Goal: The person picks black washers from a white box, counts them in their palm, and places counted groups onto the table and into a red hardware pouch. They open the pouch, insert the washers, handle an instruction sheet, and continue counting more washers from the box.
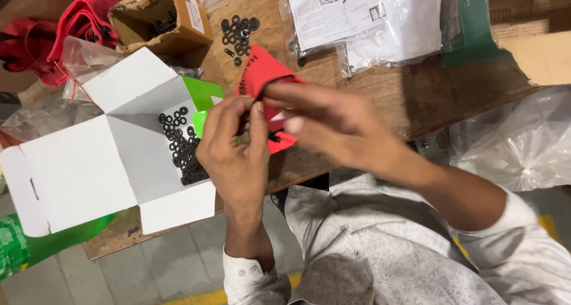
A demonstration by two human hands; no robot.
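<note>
Two hands work at the table: the left hand [235, 147] and the right hand [330, 120]. Two open boxes stand there: one white box [77, 168], one brown cardboard box [157, 22].

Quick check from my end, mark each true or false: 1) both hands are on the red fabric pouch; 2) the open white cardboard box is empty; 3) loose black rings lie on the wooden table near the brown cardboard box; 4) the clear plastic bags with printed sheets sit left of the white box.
1) Both hands, left hand and right hand, are on the red fabric pouch: true.
2) The open white cardboard box is empty: false, it holds many small black rings.
3) Loose black rings lie on the wooden table near the brown cardboard box: true.
4) The clear plastic bags with printed sheets sit left of the white box: false, they lie to its upper right.
</note>
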